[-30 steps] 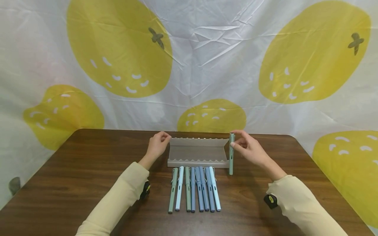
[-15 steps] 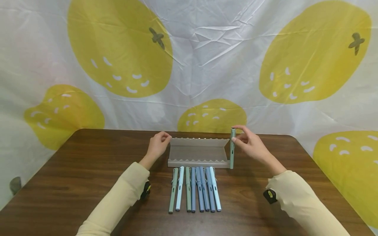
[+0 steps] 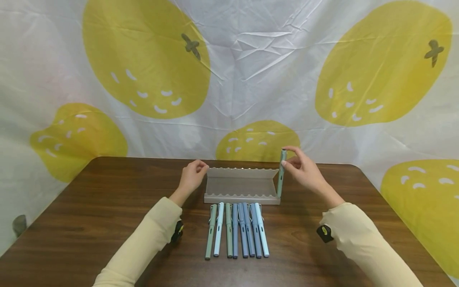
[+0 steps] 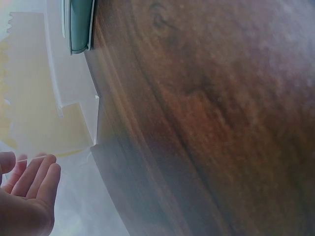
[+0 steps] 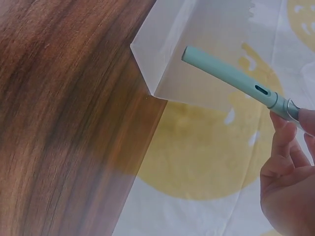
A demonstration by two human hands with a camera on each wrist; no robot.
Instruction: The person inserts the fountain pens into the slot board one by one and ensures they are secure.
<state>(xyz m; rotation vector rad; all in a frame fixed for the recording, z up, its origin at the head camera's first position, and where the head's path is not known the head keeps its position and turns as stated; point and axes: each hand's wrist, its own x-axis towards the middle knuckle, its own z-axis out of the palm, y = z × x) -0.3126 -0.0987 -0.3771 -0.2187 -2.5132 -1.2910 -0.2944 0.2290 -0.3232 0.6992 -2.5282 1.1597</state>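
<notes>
The right hand pinches a pale green pen near its top between thumb and fingers, holding it nearly upright over the right end of a frosted pen tray, its lower tip just above the front right corner. The left hand rests its curled fingers on the tray's back left corner. The tray sits toward the far edge of the desk. Seven more pens lie side by side in front of it.
</notes>
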